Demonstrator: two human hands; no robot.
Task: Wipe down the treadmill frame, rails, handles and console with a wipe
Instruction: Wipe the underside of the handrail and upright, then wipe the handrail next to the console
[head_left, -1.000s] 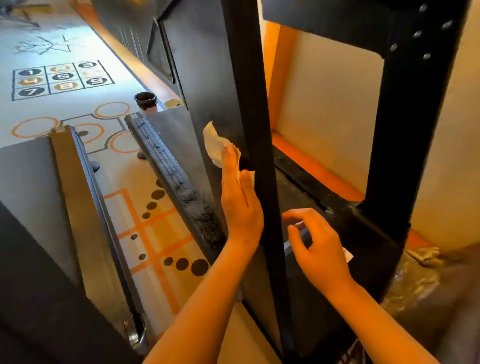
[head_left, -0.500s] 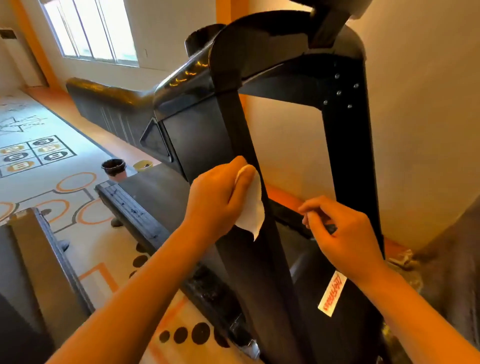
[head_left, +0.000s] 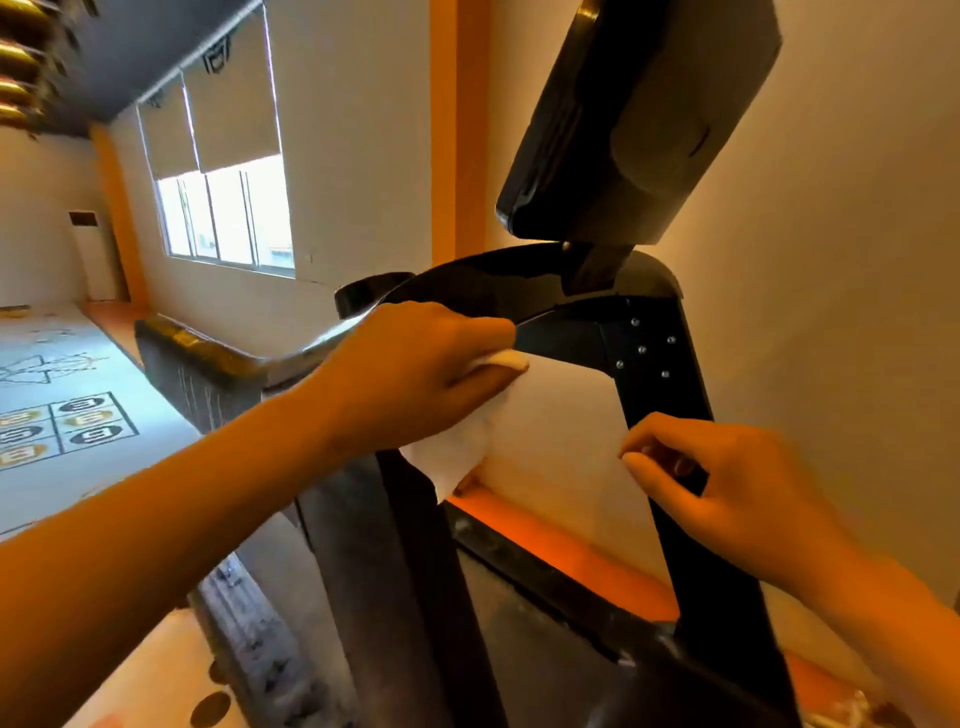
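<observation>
Up near the top of the treadmill's left upright (head_left: 395, 571), a person's left hand (head_left: 415, 374) clamps a white wipe (head_left: 457, 457) against the black post, fingers curled over the cloth and its loose tail hanging just below the palm. The forearm reaches in from the lower left, wrist level, knuckles turned toward the crossbar (head_left: 493, 280) just above them. The right hand (head_left: 737, 493) sits off to the right at the inner edge of the right upright (head_left: 711, 597), thumb and fingers curled close together. Whether they pinch the post or merely rest against it cannot be told. The console (head_left: 639, 130) looms well above both hands, and the handrail (head_left: 223, 358) runs away beyond the left wrist. The step in hand looks to be the wipe of the left upright. Done well, it calls for the cloth wrapped round the post so front and side faces are covered in one stroke, with firm, even pressure — and a fresh fold turned outward as it soils.
</observation>
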